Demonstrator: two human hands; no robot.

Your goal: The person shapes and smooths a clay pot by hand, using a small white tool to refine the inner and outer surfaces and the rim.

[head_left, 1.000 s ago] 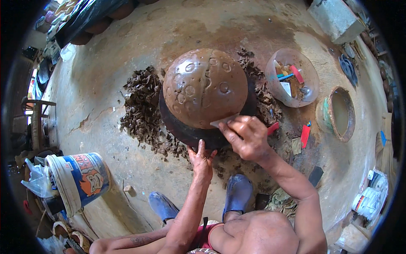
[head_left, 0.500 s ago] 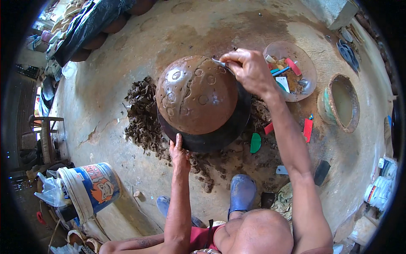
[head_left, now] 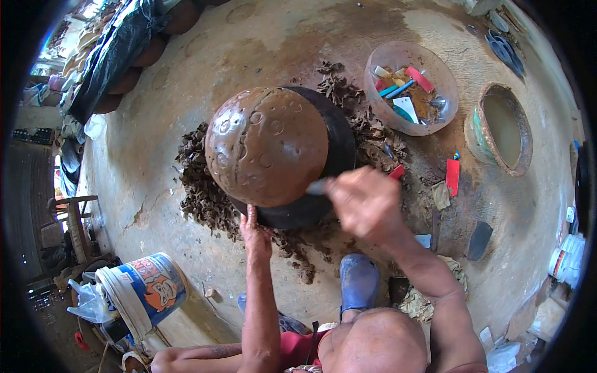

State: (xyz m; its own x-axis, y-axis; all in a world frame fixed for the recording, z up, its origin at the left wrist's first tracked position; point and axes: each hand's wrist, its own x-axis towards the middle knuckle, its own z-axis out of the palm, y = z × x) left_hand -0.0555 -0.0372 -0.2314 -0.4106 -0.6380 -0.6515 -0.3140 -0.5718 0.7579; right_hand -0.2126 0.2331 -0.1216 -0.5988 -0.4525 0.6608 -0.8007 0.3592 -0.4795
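Note:
A brown clay dome [head_left: 267,146], glossy and marked with pressed rings and a long crack-like line, sits on a black round base [head_left: 341,133]. At the base's near edge, my left hand [head_left: 255,236] is closed on the rim, one digit reaching up toward the clay. My right hand [head_left: 368,204], smeared by motion, is closed around a small grey scraper [head_left: 317,186]. The scraper's tip is by the dome's lower right edge; whether it touches the clay I cannot tell. Dark clay shavings [head_left: 208,193] lie heaped around the base.
A translucent bowl [head_left: 453,93] of small tools stands at the far right, beside a bucket [head_left: 476,146] of murky water. Red pieces [head_left: 453,177], a dark slab [head_left: 479,241] and cloth [head_left: 420,304] lie on the floor. A white-and-blue pail [head_left: 140,289] stands at the near left.
My right hand has swept with the scraper from the dome's far right side toward me, down to its near right edge. My left hand stays on the base's rim; the dome's marks have turned slightly.

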